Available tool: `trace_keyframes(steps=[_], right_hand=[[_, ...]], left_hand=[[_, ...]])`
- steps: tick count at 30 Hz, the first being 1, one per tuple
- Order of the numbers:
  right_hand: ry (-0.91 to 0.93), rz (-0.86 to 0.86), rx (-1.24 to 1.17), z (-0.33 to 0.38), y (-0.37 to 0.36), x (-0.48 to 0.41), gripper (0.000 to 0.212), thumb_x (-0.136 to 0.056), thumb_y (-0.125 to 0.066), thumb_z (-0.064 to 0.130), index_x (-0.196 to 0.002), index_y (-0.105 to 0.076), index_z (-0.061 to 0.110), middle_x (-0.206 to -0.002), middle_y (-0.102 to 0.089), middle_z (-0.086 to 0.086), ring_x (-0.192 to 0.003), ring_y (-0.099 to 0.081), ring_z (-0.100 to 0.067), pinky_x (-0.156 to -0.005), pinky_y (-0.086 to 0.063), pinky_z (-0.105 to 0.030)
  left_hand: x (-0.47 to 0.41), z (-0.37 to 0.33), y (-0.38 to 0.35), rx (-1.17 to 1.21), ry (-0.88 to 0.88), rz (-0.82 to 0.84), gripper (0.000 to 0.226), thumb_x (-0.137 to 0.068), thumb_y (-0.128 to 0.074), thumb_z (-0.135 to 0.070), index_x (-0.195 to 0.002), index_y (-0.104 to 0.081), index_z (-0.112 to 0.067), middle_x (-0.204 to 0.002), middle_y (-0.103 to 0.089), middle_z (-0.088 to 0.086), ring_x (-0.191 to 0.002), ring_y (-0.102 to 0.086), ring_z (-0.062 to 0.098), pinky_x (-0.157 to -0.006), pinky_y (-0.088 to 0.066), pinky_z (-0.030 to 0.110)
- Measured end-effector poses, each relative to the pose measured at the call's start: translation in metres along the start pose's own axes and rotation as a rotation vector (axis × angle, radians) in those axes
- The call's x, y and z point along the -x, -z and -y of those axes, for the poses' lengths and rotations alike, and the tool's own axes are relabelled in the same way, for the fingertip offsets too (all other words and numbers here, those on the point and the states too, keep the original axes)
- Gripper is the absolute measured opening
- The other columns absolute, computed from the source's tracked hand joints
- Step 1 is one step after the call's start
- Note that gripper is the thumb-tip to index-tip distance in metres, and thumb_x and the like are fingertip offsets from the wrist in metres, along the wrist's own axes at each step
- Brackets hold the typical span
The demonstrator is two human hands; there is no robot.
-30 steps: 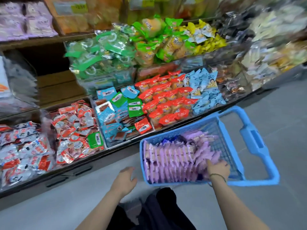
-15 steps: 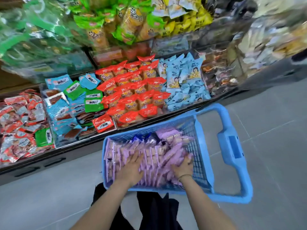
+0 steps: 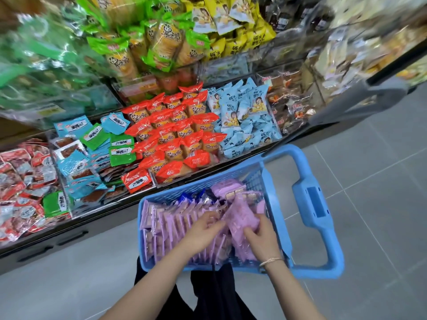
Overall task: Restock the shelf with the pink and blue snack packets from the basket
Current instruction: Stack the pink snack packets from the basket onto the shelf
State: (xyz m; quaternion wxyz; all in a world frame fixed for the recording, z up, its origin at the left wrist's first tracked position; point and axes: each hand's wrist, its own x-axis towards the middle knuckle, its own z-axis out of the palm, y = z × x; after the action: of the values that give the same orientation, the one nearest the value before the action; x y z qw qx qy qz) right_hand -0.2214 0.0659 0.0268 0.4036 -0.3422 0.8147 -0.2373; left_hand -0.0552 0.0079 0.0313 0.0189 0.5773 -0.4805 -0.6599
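Pink packets [image 3: 175, 227] stand in rows in basket [image 3: 196, 188]; blue packets [image 3: 187, 198] at far wall.
Left hand [image 3: 203, 229] rests flat on row tops, fingers straight.
Right hand [image 3: 263, 239] grips loose bunch.
Likely light, soft, slippery film: clamp several by flat sides.

My sky-blue basket [image 3: 203, 184], walls a fine lattice, holds lilac-pink packets [image 3: 166, 225] and dark blue packets [image 3: 187, 197]; beyond, orange-red packets [image 3: 175, 130], pale blue packets [image 3: 249, 125] (cartoon-printed), grey floor tiles [image 3: 381, 181]; my bracelet [image 3: 271, 261] is rose-gold.
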Motion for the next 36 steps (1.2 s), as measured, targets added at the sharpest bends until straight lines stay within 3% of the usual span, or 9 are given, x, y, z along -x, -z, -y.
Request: trace_keyframes(steps=[3, 7, 13, 17, 22, 26, 29, 33, 36], right_hand=[[0.266, 0.016, 0.083, 0.033, -0.008, 0.016, 0.038, -0.074, -0.065, 0.006, -0.111, -0.055, 0.008, -0.117, -0.050, -0.012, -0.097, -0.052, -0.023, -0.084, -0.045, -0.035], [0.494, 0.091, 0.130, 0.062, -0.018, 0.025, 0.066, -0.072, -0.066, 0.026, -0.134, -0.042, 0.024, -0.141, -0.040, 0.007, -0.129, -0.038, -0.014, -0.109, -0.032, -0.035], [0.320, 0.337, -0.388, 0.087, -0.011, 0.009, 0.050, -0.089, -0.046, -0.004, -0.118, -0.046, 0.037, -0.119, -0.057, 0.005, -0.112, -0.052, -0.009, -0.094, -0.044, -0.020], [0.338, 0.308, -0.292, 0.095, -0.010, 0.000, 0.056, -0.081, -0.068, 0.002, -0.125, -0.045, 0.030, -0.114, -0.050, 0.006, -0.086, -0.052, 0.000, -0.074, -0.048, -0.012], [0.160, 0.475, -0.340, 0.098, -0.007, -0.002, 0.080, -0.070, -0.077, 0.028, -0.140, -0.037, 0.021, -0.132, -0.048, 0.007, -0.117, -0.051, -0.011, -0.094, -0.049, -0.030], [0.095, 0.453, -0.462, 0.101, -0.011, 0.014, 0.035, -0.078, -0.068, 0.034, -0.109, -0.063, 0.018, -0.112, -0.068, -0.009, -0.100, -0.066, -0.018, -0.093, -0.051, -0.038], [0.076, 0.355, -0.506, 0.098, -0.008, 0.016, 0.011, -0.088, -0.058, 0.035, -0.095, -0.064, 0.029, -0.096, -0.073, 0.007, -0.083, -0.067, 0.001, -0.081, -0.054, -0.023], [-0.111, 0.417, -0.885, 0.097, -0.003, 0.022, 0.032, -0.090, -0.056, 0.029, -0.120, -0.057, 0.017, -0.103, -0.071, 0.001, -0.085, -0.069, -0.005, -0.066, -0.056, -0.024], [-0.191, 0.426, -1.046, 0.094, 0.003, 0.023, 0.046, -0.090, -0.053, 0.029, -0.133, -0.048, 0.012, -0.118, -0.065, -0.011, -0.100, -0.064, -0.023, -0.080, -0.054, -0.037]], left_hand=[[0.006, -0.025, -0.002, 0.561, 0.199, 0.270, 0.065, -0.072, -0.059, -0.066, -0.123, -0.053, -0.026, -0.121, -0.060, 0.004, -0.093, -0.063, 0.020, -0.069, -0.058, 0.042], [0.000, -0.022, 0.012, 0.800, 0.188, 0.285, 0.065, -0.067, -0.060, -0.068, -0.118, -0.064, -0.028, -0.119, -0.067, 0.010, -0.109, -0.063, 0.031, -0.093, -0.046, 0.055], [0.016, 0.005, 0.033, 1.050, 0.089, 0.323, 0.044, -0.070, -0.073, -0.038, -0.109, -0.067, -0.018, -0.108, -0.064, 0.017, -0.098, -0.064, 0.035, -0.091, -0.048, 0.053], [0.023, 0.010, 0.051, 1.057, -0.015, 0.339, 0.086, -0.057, -0.084, -0.032, -0.134, -0.049, -0.015, -0.123, -0.046, 0.021, -0.105, -0.049, 0.034, -0.094, -0.043, 0.055], [0.032, 0.002, 0.064, 1.119, -0.148, 0.512, 0.083, -0.070, -0.070, -0.026, -0.145, -0.037, -0.012, -0.147, -0.041, 0.017, -0.132, -0.040, 0.036, -0.111, -0.026, 0.053], [0.036, -0.002, 0.062, 1.095, -0.212, 0.474, 0.081, -0.075, -0.067, -0.024, -0.146, -0.031, -0.009, -0.145, -0.041, 0.023, -0.133, -0.040, 0.042, -0.109, -0.032, 0.055], [0.040, 0.004, 0.057, 1.081, -0.180, 0.396, 0.093, -0.068, -0.077, -0.023, -0.146, -0.029, -0.004, -0.142, -0.041, 0.031, -0.134, -0.031, 0.050, -0.113, -0.024, 0.059], [0.042, 0.009, 0.052, 1.094, -0.181, 0.336, 0.090, -0.063, -0.079, -0.022, -0.140, -0.036, -0.004, -0.134, -0.048, 0.033, -0.123, -0.047, 0.050, -0.109, -0.030, 0.060], [0.046, 0.008, 0.051, 1.146, -0.224, 0.306, 0.086, -0.063, -0.080, -0.020, -0.138, -0.039, -0.006, -0.133, -0.052, 0.028, -0.122, -0.052, 0.044, -0.100, -0.041, 0.059]])
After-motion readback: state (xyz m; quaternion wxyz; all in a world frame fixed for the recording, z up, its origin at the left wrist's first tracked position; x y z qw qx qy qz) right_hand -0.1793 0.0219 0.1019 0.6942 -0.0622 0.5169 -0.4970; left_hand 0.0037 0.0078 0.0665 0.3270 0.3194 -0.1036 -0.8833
